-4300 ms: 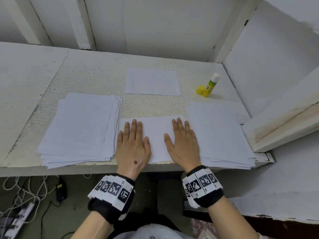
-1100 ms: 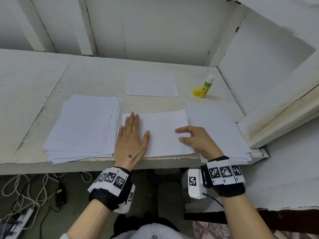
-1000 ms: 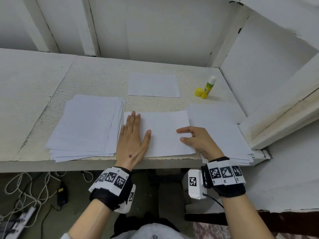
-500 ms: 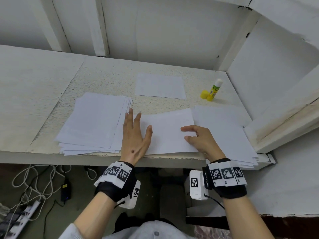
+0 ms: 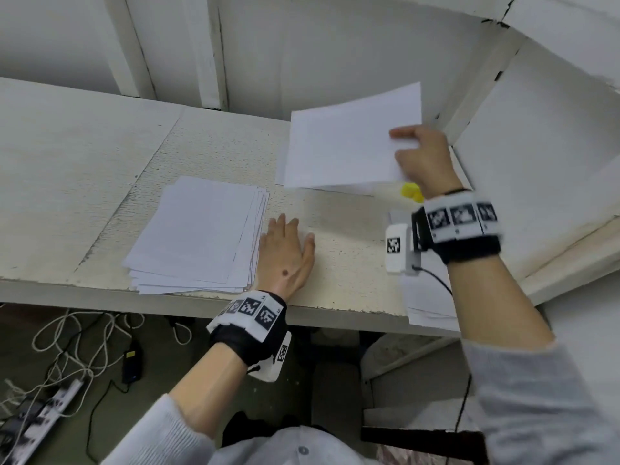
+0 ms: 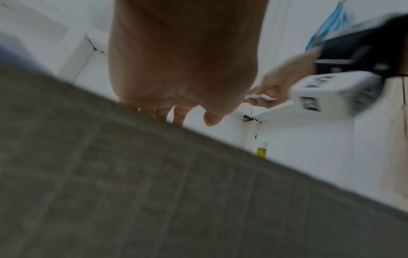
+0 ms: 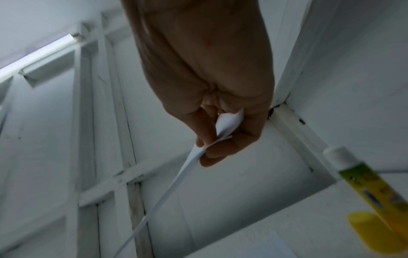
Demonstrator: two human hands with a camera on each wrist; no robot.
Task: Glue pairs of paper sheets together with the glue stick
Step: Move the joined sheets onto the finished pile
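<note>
Paper in the air is the centre of this moment: the right hand (image 5: 423, 161) pinches a white rectangular paper sheet (image 5: 345, 142) by its right edge, thumb on top and fingers (image 7: 229, 150) curled beneath, and carries it above the far part of the rough off-white table (image 5: 352, 250). The right-wrist view shows the edge doubled between thumb and fingers; it looks like a joined pair, though I cannot tell for sure. Gripping one edge lets the sheet hang flat and free of creases, which suits carrying it toward a resting place at the far edge.

The left hand (image 5: 286, 253) lies flat on the bare table near the front edge, fingers straight and loosely spread, holding nothing. It rests just beside the thick stack of white paper sheets (image 5: 198, 236) at the front left, probably placed there so the next sheet is an easy reach.

A second stack of white sheets (image 5: 432, 297) lies at the front right corner, mostly hidden under the right forearm and overhanging the front edge. Two supplies, one per side, would let each hand feed one half of a pair.

The yellow-green glue stick with a white tip (image 7: 366, 183) stands near the far right corner, its yellow cap (image 5: 412, 191) beside it; left uncapped, it looks ready for the next pass, out of the working area yet within the right hand's reach.
</note>
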